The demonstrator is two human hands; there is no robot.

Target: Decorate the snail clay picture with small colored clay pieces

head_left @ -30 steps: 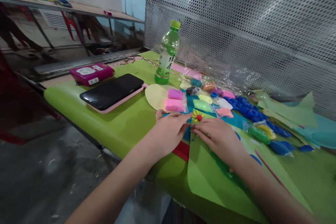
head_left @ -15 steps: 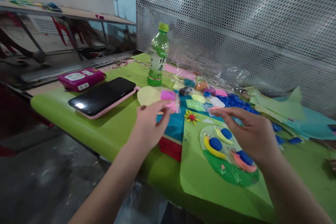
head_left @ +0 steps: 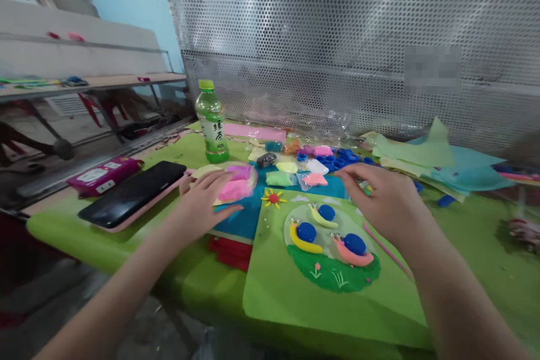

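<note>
My left hand (head_left: 200, 202) lies over pink clay packets (head_left: 237, 183), its fingers stretched out and its thumb apart. My right hand (head_left: 379, 194) hovers above the right part of a green sheet, thumb and index tips close together; anything between them is too small to make out. Just left of those fingertips rests a clear bag of salmon clay (head_left: 314, 180). The green sheet (head_left: 274, 304) carries a clay picture: a yellow sun with a red centre (head_left: 274, 198) and three snails with blue shells, one of them a pink snail (head_left: 352, 247). A thin pink strip (head_left: 388, 250) lies near my right wrist.
A green tea bottle (head_left: 212, 124) stands behind my left hand. Left of it are a phone (head_left: 135, 194) and a magenta pack (head_left: 103, 175). Clay bags, blue pieces (head_left: 343, 157) and paper sheets (head_left: 459, 160) line the back, before a perforated metal panel (head_left: 316, 39).
The view has shifted, so the table things sit further left. My left hand has opened out over the pink packets. My right fingertips are now apart from the salmon clay bag.
</note>
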